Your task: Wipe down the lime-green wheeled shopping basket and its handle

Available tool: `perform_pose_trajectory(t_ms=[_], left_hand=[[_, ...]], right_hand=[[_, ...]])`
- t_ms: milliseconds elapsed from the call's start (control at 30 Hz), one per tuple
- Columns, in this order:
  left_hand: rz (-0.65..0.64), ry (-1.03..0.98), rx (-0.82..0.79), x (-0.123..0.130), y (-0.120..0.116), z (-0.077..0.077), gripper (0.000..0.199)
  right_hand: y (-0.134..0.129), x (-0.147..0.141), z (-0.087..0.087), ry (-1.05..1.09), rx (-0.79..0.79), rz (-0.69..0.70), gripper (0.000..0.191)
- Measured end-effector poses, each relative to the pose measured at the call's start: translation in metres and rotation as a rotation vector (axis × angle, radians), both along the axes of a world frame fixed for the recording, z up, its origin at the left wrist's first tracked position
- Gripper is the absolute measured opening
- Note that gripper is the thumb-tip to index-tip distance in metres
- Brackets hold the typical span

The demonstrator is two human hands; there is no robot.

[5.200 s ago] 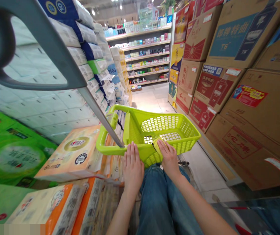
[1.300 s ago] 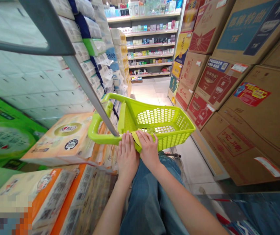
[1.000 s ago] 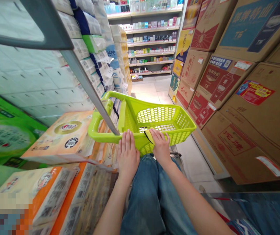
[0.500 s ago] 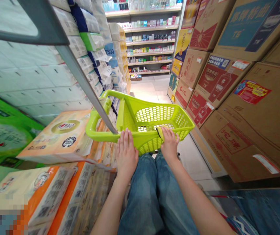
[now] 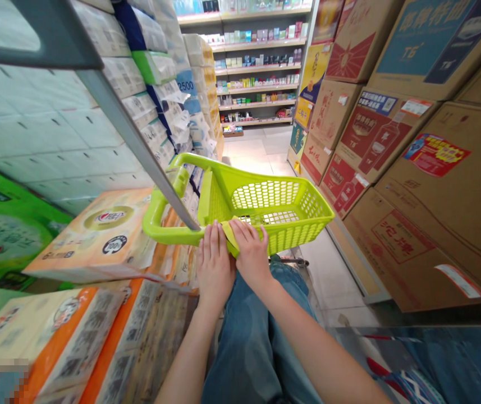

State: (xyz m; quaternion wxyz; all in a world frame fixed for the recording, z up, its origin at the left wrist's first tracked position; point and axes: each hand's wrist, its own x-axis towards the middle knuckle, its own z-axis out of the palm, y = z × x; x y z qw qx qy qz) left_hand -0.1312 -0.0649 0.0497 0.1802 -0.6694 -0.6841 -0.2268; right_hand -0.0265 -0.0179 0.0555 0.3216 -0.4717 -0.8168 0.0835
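Looking down a supermarket aisle [image 5: 257, 151], we have a wall of stacked cardboard liquor cartons [image 5: 425, 185] rising on our right, printed in red and blue. On our left stand tall stacks of white wrapped tissue bales [image 5: 55, 129], with green-printed cases [image 5: 0, 235] low down and orange-and-white tissue packs [image 5: 97, 235] nearer to us. At the far end, shelving [image 5: 257, 73] carries rows of small boxed goods above a pale tile floor [image 5: 261, 157]. A grey metal bar [image 5: 126, 151] slants down from the upper left, and its lower end comes just beside the near left corner of the basket.

The lime-green plastic shopping basket [image 5: 291, 238] sits in the middle of the view, right over our blue jeans [image 5: 257, 336], its far end pointing up the aisle between the stacks and the cartons. Its walls and floor are a mesh of small openings, and its looped handle [image 5: 156, 224] sits at the near left.

Our left hand [image 5: 215, 264] lies over the near rim, fingers straight and close together; we cannot tell whether it grips. Our right hand [image 5: 251, 252] sits just beside it, fingers curved down, holding a small yellow pad [image 5: 229, 235] against the rim. The pad's material is too hidden to tell.
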Motion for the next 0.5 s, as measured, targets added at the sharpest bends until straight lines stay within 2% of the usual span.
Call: perform_pose_trajectory(t_ms=[100,233,500], left_hand=[[0.012,-0.006,-0.002,0.001,0.0,0.0,0.077],[0.021,-0.005,-0.027,0.002,-0.001,0.003,0.079],[0.02,0.011,-0.016,0.001,-0.001,0.004,0.079]], right_hand=[[0.001,0.007,-0.003,-0.001,0.019,0.012,0.069],[0.007,0.024,-0.013,-0.044,0.04,-0.052,0.076],[0.038,0.107,-0.046,-0.131,0.068,-0.258,0.073]])
